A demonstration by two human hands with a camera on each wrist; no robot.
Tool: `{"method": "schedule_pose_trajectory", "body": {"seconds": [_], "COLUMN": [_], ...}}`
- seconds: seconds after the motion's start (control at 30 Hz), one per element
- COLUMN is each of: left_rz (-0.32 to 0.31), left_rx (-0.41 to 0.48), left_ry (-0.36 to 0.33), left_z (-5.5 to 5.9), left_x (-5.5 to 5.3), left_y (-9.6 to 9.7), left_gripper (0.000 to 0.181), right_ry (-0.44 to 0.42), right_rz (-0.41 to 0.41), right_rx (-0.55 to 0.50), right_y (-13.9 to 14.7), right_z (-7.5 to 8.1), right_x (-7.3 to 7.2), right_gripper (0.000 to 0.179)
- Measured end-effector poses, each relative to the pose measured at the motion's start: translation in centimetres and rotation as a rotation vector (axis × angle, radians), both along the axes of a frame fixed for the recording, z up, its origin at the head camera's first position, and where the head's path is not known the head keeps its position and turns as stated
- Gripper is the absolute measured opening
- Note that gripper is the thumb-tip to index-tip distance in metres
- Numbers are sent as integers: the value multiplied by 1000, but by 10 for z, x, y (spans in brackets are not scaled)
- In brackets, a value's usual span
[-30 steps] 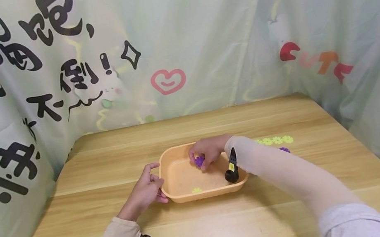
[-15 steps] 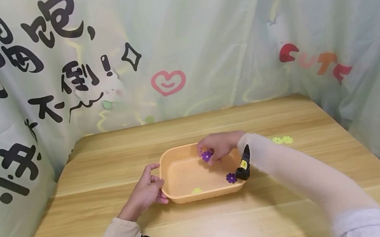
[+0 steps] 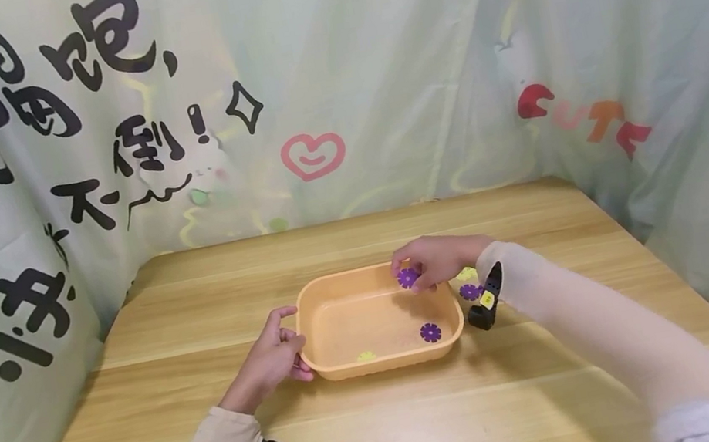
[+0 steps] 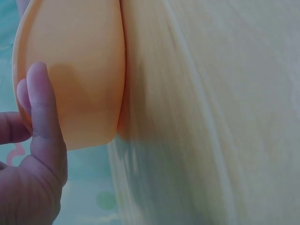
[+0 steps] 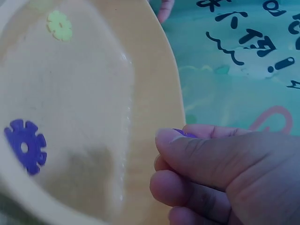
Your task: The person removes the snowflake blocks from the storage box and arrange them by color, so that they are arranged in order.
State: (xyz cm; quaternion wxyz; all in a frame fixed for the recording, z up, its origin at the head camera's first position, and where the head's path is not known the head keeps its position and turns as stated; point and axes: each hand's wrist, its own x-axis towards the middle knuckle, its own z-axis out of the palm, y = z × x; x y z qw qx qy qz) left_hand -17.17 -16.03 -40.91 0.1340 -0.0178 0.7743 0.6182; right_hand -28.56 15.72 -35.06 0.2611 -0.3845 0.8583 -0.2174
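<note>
An orange plastic basin (image 3: 351, 368) sits on the wooden table. My left hand (image 3: 275, 355) holds its left rim; in the left wrist view the thumb (image 4: 44, 108) lies along the basin's outer wall. My right hand (image 3: 441, 259) pinches a purple snowflake disc (image 3: 408, 278) over the basin's far right rim. In the right wrist view the fingers hide most of that disc. Inside the basin lie another purple snowflake disc (image 5: 26, 146) at the near right and a yellow snowflake disc (image 5: 59, 26) near the front wall.
Right of the basin, by my right wrist, a purple snowflake disc (image 3: 470, 291) and a yellow one (image 3: 467, 274) lie on the table (image 3: 376, 436). The right forearm covers part of the table there. A printed curtain (image 3: 389, 90) stands behind the table.
My right hand has moved right with the purple disc, from over the basin's middle to its far right rim. The purple disc inside the basin has come into view. The left hand stays put.
</note>
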Motion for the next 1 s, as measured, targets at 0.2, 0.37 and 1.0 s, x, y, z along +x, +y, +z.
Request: {"method": "schedule_pose_trajectory", "body": {"seconds": [0.2,0.37,1.0], "left_rz": [0,8,4], "left_rx": [6,7,14], "left_ry": [-2,-5,-6], "left_z": [-1,-2,-1], "left_x": [0,-1,0], "left_y": [0,0,0], "left_gripper": [54,54,54], "right_ry": [16,8,-43], "right_rz": [-34,-94,-250], "right_rx": [-52,-80,-189], "right_y": [19,35,96], "right_z": [4,6,-7], "right_x": [3,7,18], "right_gripper": [36,35,35]}}
